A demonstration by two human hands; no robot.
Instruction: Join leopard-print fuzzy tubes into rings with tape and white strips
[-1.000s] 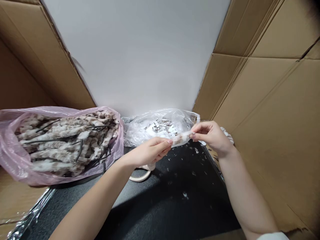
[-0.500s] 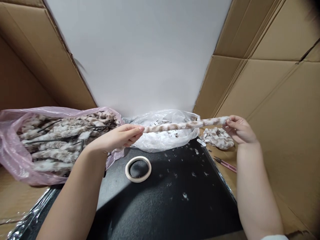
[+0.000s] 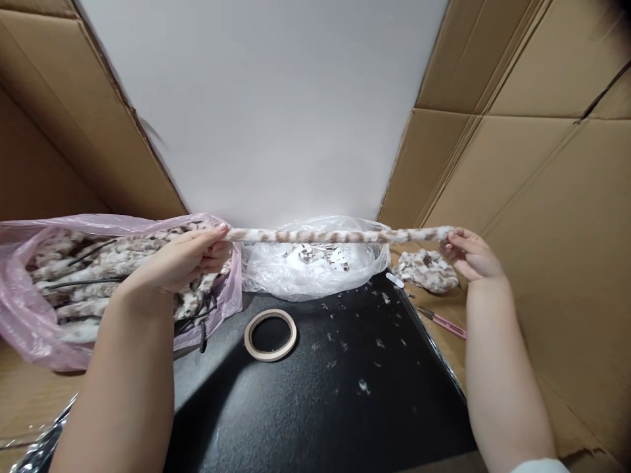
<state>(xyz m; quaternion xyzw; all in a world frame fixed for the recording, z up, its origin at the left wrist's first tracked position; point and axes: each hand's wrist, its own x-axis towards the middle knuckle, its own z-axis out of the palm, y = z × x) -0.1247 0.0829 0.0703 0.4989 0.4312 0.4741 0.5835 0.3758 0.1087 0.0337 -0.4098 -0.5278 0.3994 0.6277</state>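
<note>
A long, thin furry strip (image 3: pixel 335 236), white with brown spots, is stretched level between my two hands above the black work surface (image 3: pixel 345 407). My left hand (image 3: pixel 190 257) pinches its left end, in front of a pink plastic bag (image 3: pixel 29 328). The right end sits between the thumb and fingers of my right hand (image 3: pixel 470 255). Inside the pink bag lie several similar spotted furry strips (image 3: pixel 116 259) with dark cords among them. Below the held strip, a roll of masking tape (image 3: pixel 270 353) lies flat on the black surface.
Behind the tape is a clear plastic bag (image 3: pixel 310 286) with white scraps. To its right lie a spotted furry bundle (image 3: pixel 428 272) and a pink utility knife (image 3: pixel 446 323) on cardboard. Fluff is scattered over the black surface. Cardboard walls (image 3: pixel 532 217) flank both sides.
My left hand has moved left along the furry strip, so a longer stretch shows between my hands. The strip is now almost level; my right hand has hardly moved.
</note>
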